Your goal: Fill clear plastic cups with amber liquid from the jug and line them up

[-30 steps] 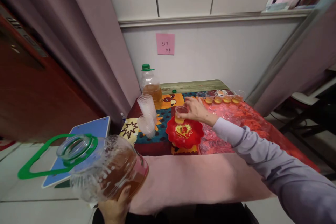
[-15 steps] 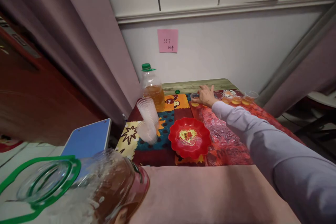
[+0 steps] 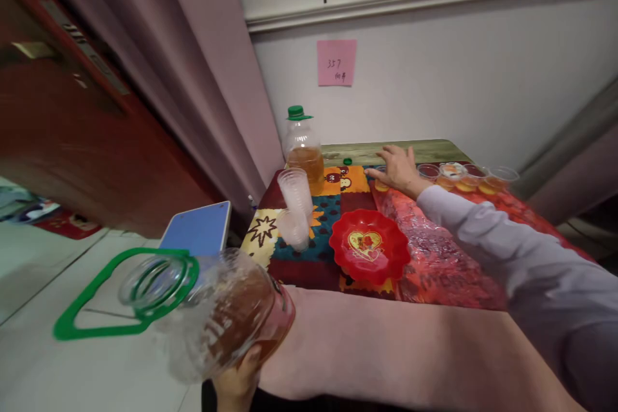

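Observation:
My left hand (image 3: 237,381) is wrapped round the lower side of a large clear plastic jug (image 3: 241,309). The jug lies tilted, its uncapped mouth pointing left, with amber-brown liquid inside and a green carry handle at the neck. At the back of the table my right hand (image 3: 400,170) is open, fingers spread. It partly covers a small clear cup (image 3: 381,187) with yellow liquid; whether they touch I cannot tell. To its right runs a row of several similar cups (image 3: 467,185) holding yellow liquid.
A red scalloped bowl (image 3: 396,264) sits mid-table. To its left are stacked empty plastic cups (image 3: 295,193), some lying over. A second jug (image 3: 305,164) stands behind them, capped green. A small green cap (image 3: 347,161) lies near the wall. A blue-topped stool (image 3: 197,228) stands at left.
My right hand's fingers have spread wider by the cup. The held jug shows farther right and up, with more of my left hand visible. The whole view has shifted left.

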